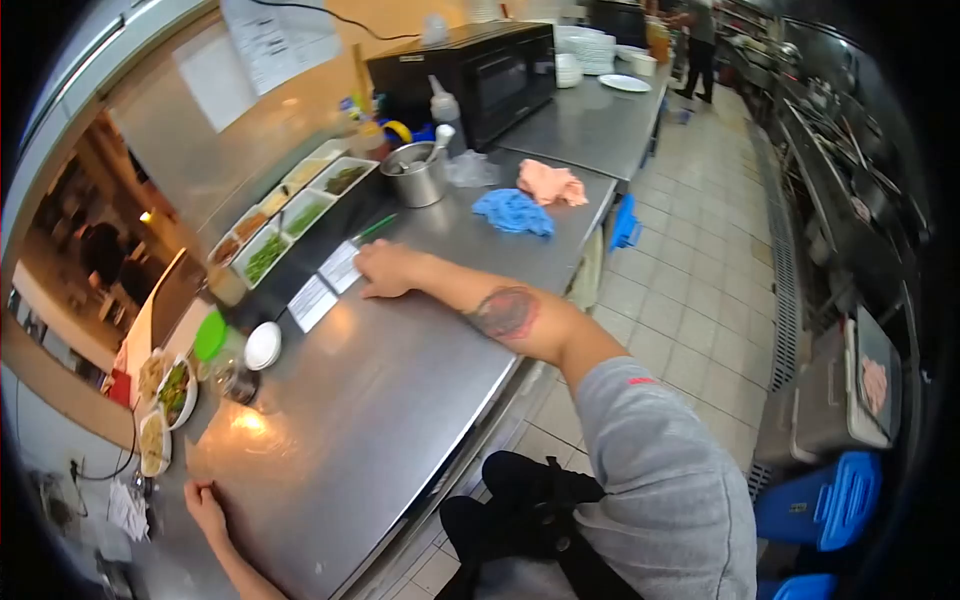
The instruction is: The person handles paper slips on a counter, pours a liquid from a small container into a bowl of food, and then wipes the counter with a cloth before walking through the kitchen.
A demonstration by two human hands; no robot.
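Note:
My right hand (388, 270) rests on the steel counter (370, 400) beside two printed slips of paper (341, 266), its fingers bent at the edge of the upper slip; whether anything is under them is hidden. A green pen (376, 228) lies just beyond it. At the lower left my left hand (206, 508) lies on the counter with its fingers curled, and what they may hold is too small to tell. Bowls of food (174, 393) stand beyond it, near a jar with a green lid (211, 336) and a white round lid (263, 346).
Garnish trays (306, 216), a steel pot (415, 175), and blue (513, 212) and pink cloths (552, 183) occupy the counter's far part. Behind are a black oven (490, 80) and stacked plates (590, 52). A person (697, 45) stands down the aisle. Blue bins (820, 500) are lower right.

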